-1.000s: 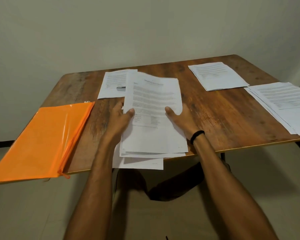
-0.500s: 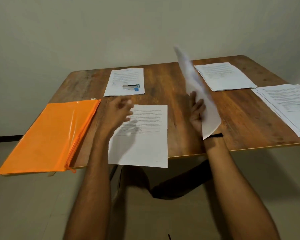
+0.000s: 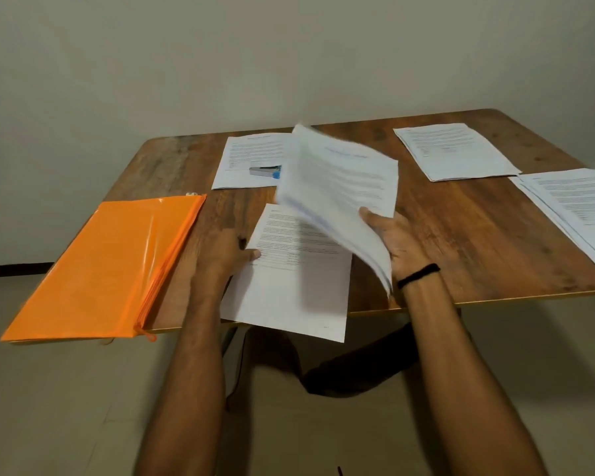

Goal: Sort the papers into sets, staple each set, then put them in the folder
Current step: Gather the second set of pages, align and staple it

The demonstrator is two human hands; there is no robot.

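My right hand grips a blurred bundle of printed sheets, lifted above the table's middle. Below it one printed sheet lies flat at the front edge and overhangs it. My left hand pinches that sheet's left edge, thumb on top. An orange zip folder lies at the front left, partly off the table. A small silver and blue stapler rests on a paper set at the back, its right end hidden by the lifted bundle.
Two more paper sets lie on the wooden table: one at the back right, another at the right edge. A pale wall stands close behind. A dark strap or bag lies on the floor under the table.
The bundle in my right hand has swung from upright on the right back toward the middle, now tilted over the flat sheet. My left hand has taken hold of that sheet's left edge.
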